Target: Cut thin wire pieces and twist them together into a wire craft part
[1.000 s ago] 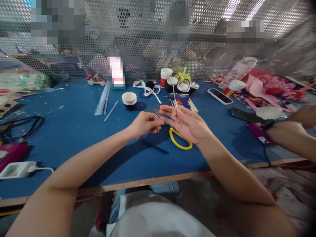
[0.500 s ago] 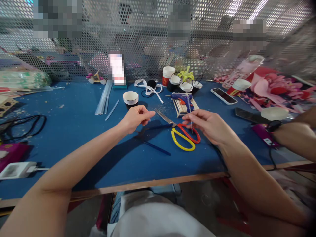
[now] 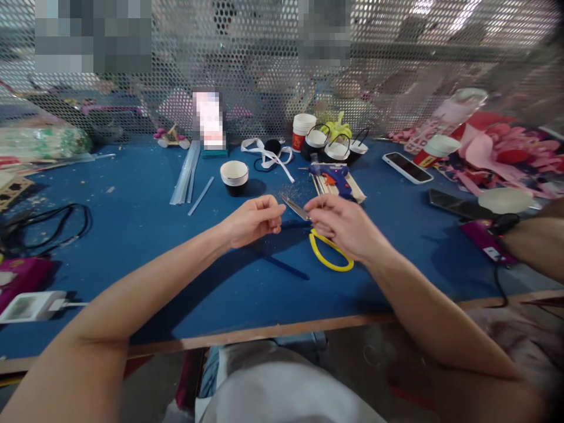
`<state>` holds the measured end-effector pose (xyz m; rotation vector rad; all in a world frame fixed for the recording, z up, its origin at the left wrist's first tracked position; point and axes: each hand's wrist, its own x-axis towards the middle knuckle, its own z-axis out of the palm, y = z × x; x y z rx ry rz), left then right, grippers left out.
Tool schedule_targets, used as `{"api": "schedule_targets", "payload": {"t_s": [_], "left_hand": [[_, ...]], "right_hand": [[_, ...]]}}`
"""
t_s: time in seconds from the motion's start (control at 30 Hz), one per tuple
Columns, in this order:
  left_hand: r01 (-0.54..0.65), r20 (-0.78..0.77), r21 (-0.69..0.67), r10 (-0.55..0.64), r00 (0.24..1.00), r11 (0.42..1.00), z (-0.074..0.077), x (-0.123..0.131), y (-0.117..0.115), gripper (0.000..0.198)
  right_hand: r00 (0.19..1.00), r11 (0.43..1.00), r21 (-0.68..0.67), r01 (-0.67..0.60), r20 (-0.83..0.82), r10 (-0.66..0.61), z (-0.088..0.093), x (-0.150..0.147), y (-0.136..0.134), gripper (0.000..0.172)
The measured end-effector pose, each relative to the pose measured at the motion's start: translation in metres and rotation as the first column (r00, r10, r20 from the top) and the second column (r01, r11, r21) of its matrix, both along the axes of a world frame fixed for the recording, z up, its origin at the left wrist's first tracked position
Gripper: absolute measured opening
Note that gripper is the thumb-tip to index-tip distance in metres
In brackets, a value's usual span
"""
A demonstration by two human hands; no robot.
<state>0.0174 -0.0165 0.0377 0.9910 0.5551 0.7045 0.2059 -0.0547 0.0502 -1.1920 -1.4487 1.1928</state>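
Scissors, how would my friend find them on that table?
Look at the blue table, near its front middle, partly under the right hand. The scissors lie flat there, in front of the glue gun. Only they have a big yellow loop handle and shiny blades.

No legible text, brand, number or sign was found on any item in view. The red paper cup (image 3: 300, 141) at the rear carried pale markings too small to read. The upright box (image 3: 209, 120) left of it was blurred over, so its face could not be read
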Motion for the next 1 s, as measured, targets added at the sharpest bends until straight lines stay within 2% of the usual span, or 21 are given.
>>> {"api": "schedule_targets", "payload": {"t_s": [0.1, 0.17, 0.3, 0.4, 0.5, 0.6, 0.73, 0.87, 1.0], "left_hand": [[0.029, 0.083, -0.064, -0.024, 0.996, 0.998, -0.003, 0.005, -0.004, 0.026], [-0.003, 0.103, -0.100, 0.013, 0.995, 0.995, -0.009, 0.007, -0.004, 0.023], [-0.172, 0.048, -0.149, 0.180, 0.982, 0.974, -0.021, 0.010, 0.001, 0.013], [-0.223, -0.013, -0.149, 0.223, 0.975, 0.963, -0.023, 0.011, 0.004, 0.013], [-0.201, -0.041, -0.079, 0.199, 0.979, 0.976, -0.021, 0.012, 0.004, 0.017], [-0.162, -0.067, -0.098, 0.156, 0.985, 0.982, -0.018, 0.011, 0.003, 0.016], [-0.080, -0.079, -0.202, 0.065, 0.995, 0.976, -0.016, 0.008, 0.004, 0.014], [0.028, -0.001, -0.307, -0.030, 1.000, 0.951, -0.018, 0.006, 0.005, 0.019], [0.005, 0.025, -0.303, 0.002, 1.000, 0.953, -0.023, 0.006, 0.003, 0.026]], "right_hand": [[0.991, 0.996, 0.078, -0.032, 0.129, 0.022, -0.013, -0.021, -0.003, 0.027], [0.972, 0.988, 0.155, 0.006, 0.231, -0.042, -0.019, -0.026, -0.005, 0.025], [0.907, 0.934, 0.350, 0.071, 0.367, -0.206, -0.027, -0.025, -0.003, 0.017], [0.927, 0.951, 0.297, 0.082, 0.329, -0.182, -0.029, -0.022, 0.000, 0.017], [0.967, 0.974, 0.206, 0.092, 0.215, -0.137, -0.028, -0.022, 0.004, 0.017], [0.967, 0.977, 0.191, 0.090, 0.216, -0.131, -0.024, -0.022, 0.007, 0.016], [0.946, 0.958, 0.276, 0.082, 0.281, -0.162, -0.017, -0.024, 0.009, 0.015], [0.959, 0.925, 0.380, 0.022, 0.255, -0.128, -0.016, -0.028, 0.005, 0.011], [0.967, 0.899, 0.438, 0.008, 0.225, -0.118, -0.025, -0.032, 0.001, 0.007]]}}
